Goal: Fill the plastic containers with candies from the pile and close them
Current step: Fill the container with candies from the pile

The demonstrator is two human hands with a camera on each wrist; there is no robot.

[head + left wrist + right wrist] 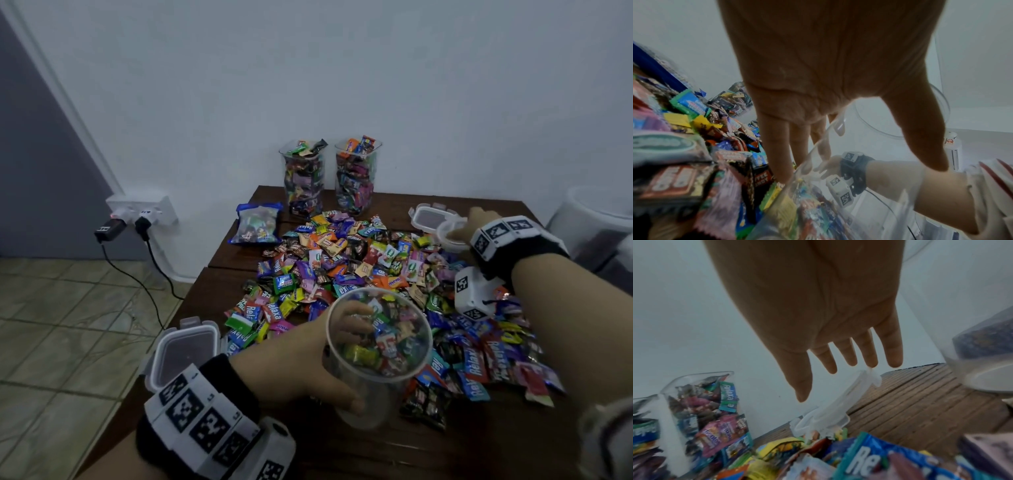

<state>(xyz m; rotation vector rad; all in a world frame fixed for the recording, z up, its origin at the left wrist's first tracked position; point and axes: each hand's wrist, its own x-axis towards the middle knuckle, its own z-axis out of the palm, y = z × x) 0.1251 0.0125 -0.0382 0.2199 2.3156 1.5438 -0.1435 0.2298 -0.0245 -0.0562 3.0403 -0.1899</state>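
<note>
Pale walls meet behind your dark slatted wooden table (455,442), with beige floor tiles (68,308) on your left. Your left hand (294,363) grips the clear round plastic container (378,346), part-filled, at the near edge of the heap of bright wrapped candies (359,267). Your right hand (479,222), fingers straight and spread, reaches toward a clear snap-lock lid (430,216) at the far right; touching seems unlikely, though it's blurred. Two tall filled clear containers (303,178) stand by the wall.

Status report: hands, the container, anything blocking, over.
Left hand grips partly filled container. Right hand open, reaching over lid at table's far right. Two full jars unlidded. Nothing blocking.
</note>
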